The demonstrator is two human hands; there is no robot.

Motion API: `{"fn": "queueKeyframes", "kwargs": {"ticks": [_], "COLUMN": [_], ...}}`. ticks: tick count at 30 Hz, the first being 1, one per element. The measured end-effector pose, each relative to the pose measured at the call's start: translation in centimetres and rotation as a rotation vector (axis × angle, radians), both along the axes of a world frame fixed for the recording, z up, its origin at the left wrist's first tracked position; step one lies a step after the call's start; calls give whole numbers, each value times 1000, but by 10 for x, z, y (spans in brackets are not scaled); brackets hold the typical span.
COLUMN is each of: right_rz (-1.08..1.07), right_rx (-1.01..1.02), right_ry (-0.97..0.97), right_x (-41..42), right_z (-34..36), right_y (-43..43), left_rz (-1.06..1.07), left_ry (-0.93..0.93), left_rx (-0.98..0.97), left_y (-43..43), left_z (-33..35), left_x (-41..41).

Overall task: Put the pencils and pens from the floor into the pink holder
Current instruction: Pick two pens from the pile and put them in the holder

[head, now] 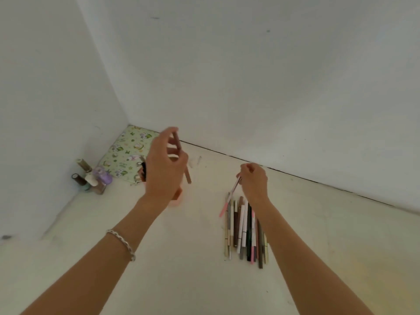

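A pile of several pens and pencils (pixel 246 230) lies on the pale floor right of centre. My right hand (pixel 253 183) hovers just above the pile's far end, pinching a thin pink pen (pixel 228 200) that slants down to the left. My left hand (pixel 164 169) is raised over the pink holder (pixel 178 198), which shows only in part behind my wrist. Its fingers hold a brown pencil (pixel 185 167) nearly upright, tip downward, above the holder's mouth.
Several small bottles (pixel 92 178) stand by the left wall. A green patterned cushion (pixel 127 155) lies in the corner behind the holder. White walls close the left and back sides; bare floor spreads to the right and toward me.
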State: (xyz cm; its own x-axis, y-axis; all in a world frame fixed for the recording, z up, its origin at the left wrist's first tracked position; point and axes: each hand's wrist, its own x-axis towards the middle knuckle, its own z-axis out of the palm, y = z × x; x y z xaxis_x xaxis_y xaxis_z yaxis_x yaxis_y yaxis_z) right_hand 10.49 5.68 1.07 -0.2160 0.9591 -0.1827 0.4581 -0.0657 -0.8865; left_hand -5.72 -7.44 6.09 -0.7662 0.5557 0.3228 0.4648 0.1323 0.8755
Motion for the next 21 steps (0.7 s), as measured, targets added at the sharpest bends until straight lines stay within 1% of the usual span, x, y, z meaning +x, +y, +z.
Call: {"fn": "queueKeyframes", "kwargs": {"ticks": [2, 4, 7, 10, 12, 13, 16, 18, 21], "right_rz": [-20, -37, -70, -74, -55, -40, 44, 95, 117], "right_rx": [-1, 19, 62, 132, 185, 217, 336, 418, 499], "right_ry": [177, 319, 499, 604, 627, 620, 546, 506, 481], "right_x": [-9, -20, -39, -59, -72, -77, -90, -98, -107], "right_z": [18, 32, 48, 58, 62, 63, 64, 63, 62], "right_y": [0, -6, -20, -37, -49, -55, -71, -81, -92], "left_rz": [116, 190, 216, 163, 122, 104, 107, 115, 7], "left_ry": [7, 4, 10, 53, 113, 171, 402, 477, 606], "left_rx": [94, 127, 91, 11, -61, -108, -184, -219, -361], "left_y": [-15, -32, -49, -56, -61, -63, -70, -74, -80], "left_z": [12, 14, 2, -18, -28, -32, -35, -27, -19], "left_x": [-28, -49, -63, -60, -55, -54, -57, -65, -71]}}
